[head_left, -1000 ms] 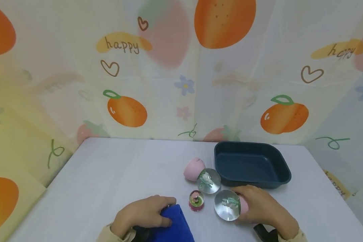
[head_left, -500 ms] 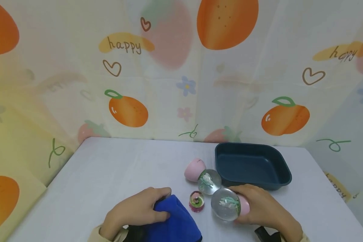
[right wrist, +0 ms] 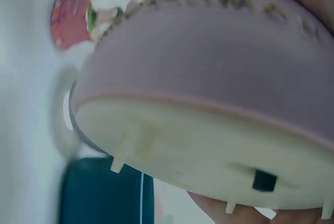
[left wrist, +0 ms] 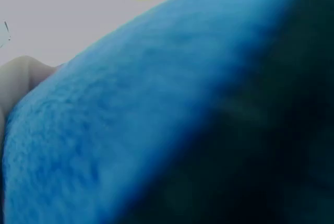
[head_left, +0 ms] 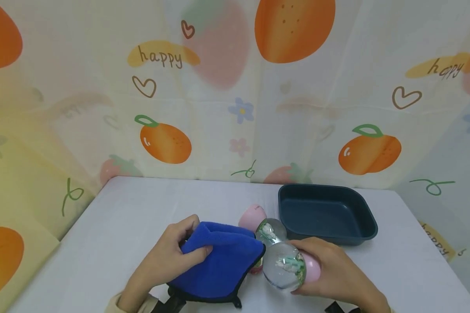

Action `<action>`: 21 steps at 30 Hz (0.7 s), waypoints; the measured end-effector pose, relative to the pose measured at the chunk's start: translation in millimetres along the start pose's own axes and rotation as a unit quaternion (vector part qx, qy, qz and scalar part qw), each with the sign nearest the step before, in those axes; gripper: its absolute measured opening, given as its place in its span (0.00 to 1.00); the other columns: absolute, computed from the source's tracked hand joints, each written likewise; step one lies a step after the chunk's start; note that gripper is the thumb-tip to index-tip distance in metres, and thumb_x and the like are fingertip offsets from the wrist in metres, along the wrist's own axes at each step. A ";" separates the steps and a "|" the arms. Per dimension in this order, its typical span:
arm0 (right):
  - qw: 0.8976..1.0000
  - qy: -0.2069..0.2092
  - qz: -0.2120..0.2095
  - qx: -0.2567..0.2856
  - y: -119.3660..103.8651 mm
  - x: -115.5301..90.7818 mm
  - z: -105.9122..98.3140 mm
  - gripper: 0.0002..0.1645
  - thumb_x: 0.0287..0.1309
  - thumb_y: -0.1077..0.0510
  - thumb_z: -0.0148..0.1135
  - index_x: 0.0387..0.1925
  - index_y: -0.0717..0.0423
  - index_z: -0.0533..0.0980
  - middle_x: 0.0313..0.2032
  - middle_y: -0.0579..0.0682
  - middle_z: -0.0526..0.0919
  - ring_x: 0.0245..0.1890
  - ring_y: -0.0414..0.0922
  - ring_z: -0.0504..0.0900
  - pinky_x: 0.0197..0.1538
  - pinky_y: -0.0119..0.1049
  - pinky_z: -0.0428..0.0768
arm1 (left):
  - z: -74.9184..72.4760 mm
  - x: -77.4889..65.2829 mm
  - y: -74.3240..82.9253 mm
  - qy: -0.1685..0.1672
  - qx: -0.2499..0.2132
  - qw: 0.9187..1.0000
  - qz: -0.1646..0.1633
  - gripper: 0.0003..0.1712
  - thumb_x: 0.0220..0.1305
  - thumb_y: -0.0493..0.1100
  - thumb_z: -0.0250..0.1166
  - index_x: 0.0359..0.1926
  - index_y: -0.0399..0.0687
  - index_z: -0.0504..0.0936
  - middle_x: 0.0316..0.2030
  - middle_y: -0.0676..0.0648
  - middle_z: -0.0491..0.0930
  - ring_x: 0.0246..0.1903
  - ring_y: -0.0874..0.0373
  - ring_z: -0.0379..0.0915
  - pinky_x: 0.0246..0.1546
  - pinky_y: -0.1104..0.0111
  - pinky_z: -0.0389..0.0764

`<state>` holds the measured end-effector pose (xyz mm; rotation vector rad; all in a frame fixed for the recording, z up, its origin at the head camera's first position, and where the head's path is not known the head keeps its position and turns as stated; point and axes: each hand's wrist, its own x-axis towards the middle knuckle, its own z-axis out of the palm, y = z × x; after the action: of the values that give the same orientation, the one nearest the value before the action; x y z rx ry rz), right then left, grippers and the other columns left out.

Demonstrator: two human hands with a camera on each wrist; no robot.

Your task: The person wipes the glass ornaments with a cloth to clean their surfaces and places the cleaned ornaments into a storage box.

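Observation:
My left hand (head_left: 166, 250) pinches a blue cloth (head_left: 223, 265) with black edging between thumb and fingers, held up over the table. In the left wrist view the blue cloth (left wrist: 115, 109) fills most of the picture. My right hand (head_left: 333, 271) grips a snow globe (head_left: 283, 265) by its pink base, the glass ball tilted toward the cloth. Green and white figures show inside. The right wrist view catches the pale underside of that base (right wrist: 182, 145). Behind the cloth lies a second snow globe (head_left: 252, 216) on its side. A small snow globe (right wrist: 73, 20) is mostly hidden by the cloth in the head view.
A dark teal rectangular tray (head_left: 325, 237) stands at the back right, just beyond my right hand. The white-covered table (head_left: 121, 217) reaches back to a fruit-patterned cloth backdrop (head_left: 215, 130).
My left hand has lifted the blue cloth up and rightward, and it now covers most of the small globe. The right hand has brought its snow globe slightly left toward the cloth.

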<state>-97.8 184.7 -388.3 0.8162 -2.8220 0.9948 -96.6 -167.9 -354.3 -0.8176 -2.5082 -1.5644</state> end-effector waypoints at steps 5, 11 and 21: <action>0.999 -0.020 0.036 0.015 -12.7 -1.9 2.4 0.47 0.33 0.31 0.80 0.59 0.34 0.75 0.51 0.34 0.82 0.46 0.35 0.78 0.43 0.31 0.82 | 12.3 1.8 3.8 0.096 -0.011 0.994 0.042 0.13 0.58 0.30 0.65 0.32 0.45 0.68 0.22 0.52 0.72 0.25 0.66 0.74 0.27 0.71 0.81; 0.998 0.012 0.007 0.057 -22.8 -1.3 12.6 0.47 0.34 0.34 0.81 0.60 0.32 0.74 0.51 0.32 0.81 0.47 0.34 0.79 0.47 0.32 0.82 | 43.1 1.8 14.7 0.177 -0.037 0.981 0.066 0.14 0.55 0.27 0.66 0.34 0.45 0.71 0.29 0.52 0.78 0.29 0.64 0.77 0.32 0.68 0.83; 0.993 0.111 -0.025 0.037 -22.0 2.7 26.2 0.50 0.27 0.45 0.87 0.59 0.48 0.77 0.49 0.41 0.85 0.45 0.34 0.81 0.46 0.33 0.83 | 76.9 -1.5 21.9 0.126 -0.169 0.968 0.136 0.14 0.53 0.26 0.63 0.40 0.39 0.72 0.40 0.45 0.80 0.43 0.57 0.77 0.47 0.65 0.79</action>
<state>-85.9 153.5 -395.9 0.7286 -2.5799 1.1125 -68.8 -95.4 -373.7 -0.8870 -1.8922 -1.8829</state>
